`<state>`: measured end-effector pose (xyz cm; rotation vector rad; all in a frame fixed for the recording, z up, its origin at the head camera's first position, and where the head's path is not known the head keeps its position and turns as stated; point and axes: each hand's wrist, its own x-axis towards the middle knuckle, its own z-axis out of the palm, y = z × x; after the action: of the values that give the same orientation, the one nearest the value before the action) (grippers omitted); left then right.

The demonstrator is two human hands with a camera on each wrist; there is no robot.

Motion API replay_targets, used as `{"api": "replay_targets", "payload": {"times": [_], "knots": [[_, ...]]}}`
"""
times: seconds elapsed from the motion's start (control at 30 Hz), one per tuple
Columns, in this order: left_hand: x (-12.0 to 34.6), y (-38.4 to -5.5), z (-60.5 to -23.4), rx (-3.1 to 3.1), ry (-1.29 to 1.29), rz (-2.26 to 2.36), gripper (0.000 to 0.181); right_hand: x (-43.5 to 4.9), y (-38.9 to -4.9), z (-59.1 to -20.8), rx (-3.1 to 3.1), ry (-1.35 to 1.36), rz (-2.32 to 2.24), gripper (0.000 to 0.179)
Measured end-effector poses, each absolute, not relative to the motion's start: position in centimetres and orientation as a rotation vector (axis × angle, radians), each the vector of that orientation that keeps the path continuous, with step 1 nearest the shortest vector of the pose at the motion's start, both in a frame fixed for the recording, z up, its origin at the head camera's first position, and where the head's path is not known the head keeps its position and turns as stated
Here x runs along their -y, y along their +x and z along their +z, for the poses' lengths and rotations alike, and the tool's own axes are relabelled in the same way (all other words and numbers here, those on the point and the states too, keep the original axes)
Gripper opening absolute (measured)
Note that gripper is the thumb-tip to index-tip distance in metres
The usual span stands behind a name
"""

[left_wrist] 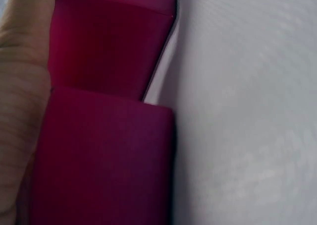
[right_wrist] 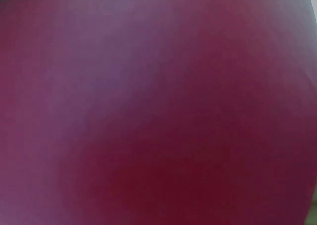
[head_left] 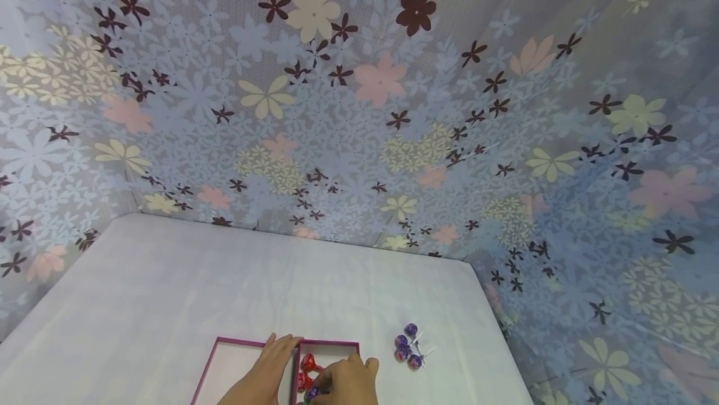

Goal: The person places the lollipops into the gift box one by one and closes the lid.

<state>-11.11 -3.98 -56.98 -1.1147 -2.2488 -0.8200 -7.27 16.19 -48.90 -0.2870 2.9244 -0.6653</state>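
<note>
In the head view a shallow box with magenta edges (head_left: 329,341) holds red-wrapped lollipops (head_left: 308,362). A second magenta-edged tray or lid (head_left: 205,370) lies to its left. My left hand (head_left: 264,370) reaches over this tray, its fairly straight fingers resting on the box's upper left corner. In the left wrist view the hand (left_wrist: 25,96) lies along magenta walls (left_wrist: 104,155). My right hand (head_left: 351,383) is over the box, its curled fingers at a purple-wrapped lollipop (head_left: 313,394); they partly hide it. A blurred magenta surface (right_wrist: 158,106) fills the right wrist view.
Several purple-wrapped lollipops (head_left: 414,362) with white sticks lie in a loose group right of the box. All stand on a white-covered table (head_left: 269,280). A flower-patterned cloth (head_left: 348,143) hangs behind and beside the table.
</note>
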Motion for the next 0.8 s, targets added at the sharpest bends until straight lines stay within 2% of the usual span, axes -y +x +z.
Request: {"api": "replay_targets", "payload": {"times": [0.33,0.5,0.8], "knots": [[4.14,-11.33,-57.20,2.261,-1.119,-0.755,0.113,-16.19,-7.26,-48.98,-2.948,-0.300,-0.599,0.019],[4.05,-11.34,-57.29,2.230,-1.117,-0.766,0.106,-16.22,-7.31,-48.93,-2.957,-0.314,-0.566,0.019],[4.01,-11.33,-57.11,2.205,-1.136,-0.830,0.110,-16.54,-7.22,-49.20,-2.967,-0.347,-0.507,0.017]]}}
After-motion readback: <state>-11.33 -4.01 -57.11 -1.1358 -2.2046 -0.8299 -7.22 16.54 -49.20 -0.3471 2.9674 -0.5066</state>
